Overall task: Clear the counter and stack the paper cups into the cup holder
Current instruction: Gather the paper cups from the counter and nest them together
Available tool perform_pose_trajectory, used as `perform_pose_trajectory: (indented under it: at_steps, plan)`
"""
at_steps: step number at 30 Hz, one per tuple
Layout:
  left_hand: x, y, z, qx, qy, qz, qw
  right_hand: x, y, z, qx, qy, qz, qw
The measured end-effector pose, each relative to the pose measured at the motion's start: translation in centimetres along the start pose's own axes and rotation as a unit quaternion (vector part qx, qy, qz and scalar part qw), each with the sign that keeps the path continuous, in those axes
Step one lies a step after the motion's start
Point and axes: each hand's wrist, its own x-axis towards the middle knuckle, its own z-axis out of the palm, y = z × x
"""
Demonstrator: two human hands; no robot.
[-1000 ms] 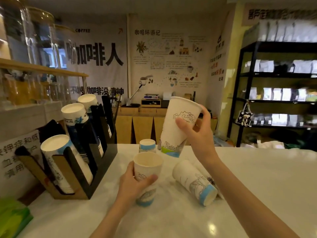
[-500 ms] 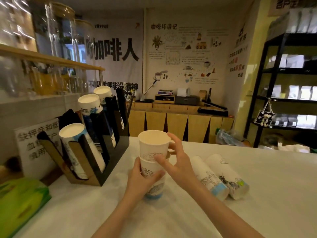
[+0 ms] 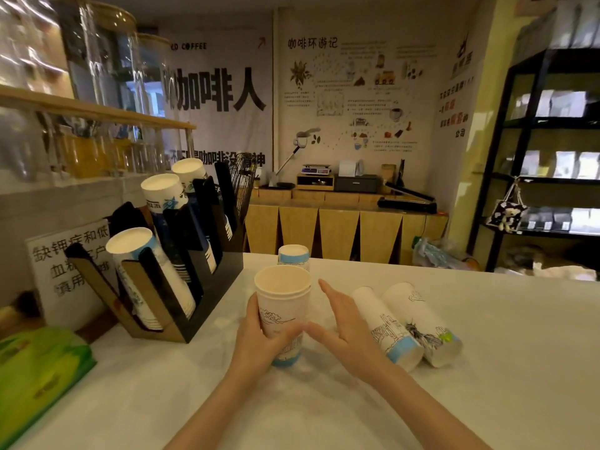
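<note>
My left hand grips a short stack of nested white paper cups standing upright on the white counter. Just right of the stack, my right hand is open with fingers spread, holding nothing. Two more cups lie on their sides to the right of that hand. Another cup stands upside down behind the stack. The black and wooden cup holder sits at the left, with three tilted stacks of cups in its slots.
A green packet lies at the counter's left front. A white printed sign leans behind the holder. Glass jars stand on a wooden shelf at upper left. A black shelving unit stands at the far right.
My right hand pushed the tall cup down into the cup in my left hand, then let go and opened. The camera view shifted left.
</note>
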Motion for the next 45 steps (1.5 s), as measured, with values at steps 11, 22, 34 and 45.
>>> perform_pose_trajectory:
  at_steps: [11,22,34,45]
  plan:
    - [-4.9,8.0,5.6,0.000,0.159,0.197,0.968,-1.2,6.1,-8.9,-0.156,0.216,0.149,0.952]
    - [-1.4,5.8,15.2,-0.038,0.009,-0.211,0.977,-2.1,8.2,-9.4,-0.276,0.131,0.309,0.901]
    - [-0.8,3.7,13.8,-0.211,-0.063,-0.275,0.936,-2.1,7.7,-7.0,-0.082,0.188,0.305,0.930]
    - [-2.7,8.5,11.9,-0.066,0.030,0.098,0.993,-2.3,6.2,-4.8,0.345,0.207,0.268,0.875]
